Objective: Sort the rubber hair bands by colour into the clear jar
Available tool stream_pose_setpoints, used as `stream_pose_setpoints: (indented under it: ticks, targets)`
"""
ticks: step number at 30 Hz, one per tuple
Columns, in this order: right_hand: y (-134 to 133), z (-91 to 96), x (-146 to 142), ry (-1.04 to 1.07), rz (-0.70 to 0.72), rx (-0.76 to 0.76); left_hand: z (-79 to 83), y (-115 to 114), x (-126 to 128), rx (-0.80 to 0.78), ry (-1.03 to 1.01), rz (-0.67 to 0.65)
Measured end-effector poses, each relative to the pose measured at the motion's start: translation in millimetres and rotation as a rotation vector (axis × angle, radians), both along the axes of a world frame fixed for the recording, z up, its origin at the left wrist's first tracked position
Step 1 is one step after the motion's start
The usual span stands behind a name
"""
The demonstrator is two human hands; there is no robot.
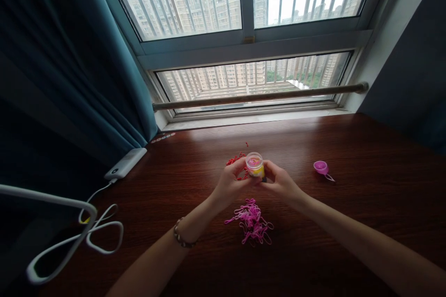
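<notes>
A small clear jar point(255, 165) with pink and yellow contents is held between both hands above the table. The fingers of my left hand point(232, 180) wrap its left side. On the other side my right hand point(279, 179) grips it, with something dark near the fingertips that I cannot make out. Behind my left hand lies a pile of small red pieces point(237, 158), partly covered by the hand and jar. Nearer to me sits a tangled heap of pink looped bands point(253, 222).
A pink scoop-like cup point(321, 167) with a thin loop rests on the right of the brown wooden table point(348, 227). At left are a white power strip point(126, 164), a white cable point(104, 229) and a blue curtain point(114, 79). A rail point(258, 97) crosses the window.
</notes>
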State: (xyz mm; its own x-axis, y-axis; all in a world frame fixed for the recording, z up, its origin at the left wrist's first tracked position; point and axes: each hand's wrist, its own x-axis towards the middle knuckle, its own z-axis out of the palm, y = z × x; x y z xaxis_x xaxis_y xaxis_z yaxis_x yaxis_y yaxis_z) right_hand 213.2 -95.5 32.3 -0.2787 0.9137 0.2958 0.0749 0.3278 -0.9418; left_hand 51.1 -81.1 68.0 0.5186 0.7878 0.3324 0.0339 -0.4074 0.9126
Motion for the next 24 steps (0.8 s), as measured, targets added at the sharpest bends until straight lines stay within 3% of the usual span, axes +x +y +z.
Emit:
stream_pose_setpoints:
  ticks: [3,7,11,19,21,24]
  targets:
    - [-3.6,-3.1,-3.2,-0.24,-0.106,0.016,9.2,4.4,-13.9,0.11,0.08,0.113]
    - [-20.1,-7.7,-7.3,-0.588,0.075,0.094,11.1,9.9,-25.9,0.315,0.437,0.258]
    - [-27.7,-17.0,-11.1,-0.756,0.081,0.157,-0.1,11.9,-24.7,0.32,0.645,0.228]
    - [-27.2,-30.8,-15.0,-0.703,0.062,0.217,-9.4,15.0,-29.0,0.252,0.758,0.179]
    - [-26.7,-26.2,-14.1,-0.591,0.014,0.203,-9.7,17.2,-31.6,0.214,0.752,0.151]
    - [-22.9,-14.2,-8.8,-0.306,-0.084,0.062,-9.4,20.6,-33.8,0.155,0.698,0.095]
